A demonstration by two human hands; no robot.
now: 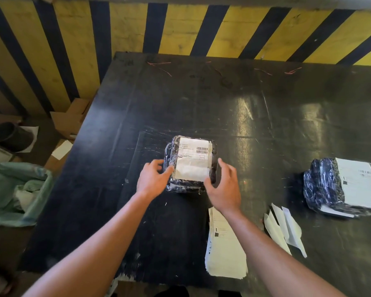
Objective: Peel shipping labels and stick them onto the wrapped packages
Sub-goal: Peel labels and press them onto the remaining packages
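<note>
A dark plastic-wrapped package [171,153] lies at the middle of the black table [266,116], with a white shipping label [192,159] stuck on its top. My left hand [152,179] is at the package's left side, fingers relaxed and touching the wrap. My right hand [224,185] is at its right side, thumb on the label's lower corner, fingers spread. A stack of label sheets [225,254] lies near the front edge under my right forearm. A second wrapped package [321,185] with a label [360,185] sits at the right.
Peeled backing strips [285,228] lie between the sheet stack and the right package. Left of the table stand a green-lined waste bin [15,194], a black bucket [11,136] and cardboard boxes [69,121]. A yellow-and-black striped wall [180,28] runs behind.
</note>
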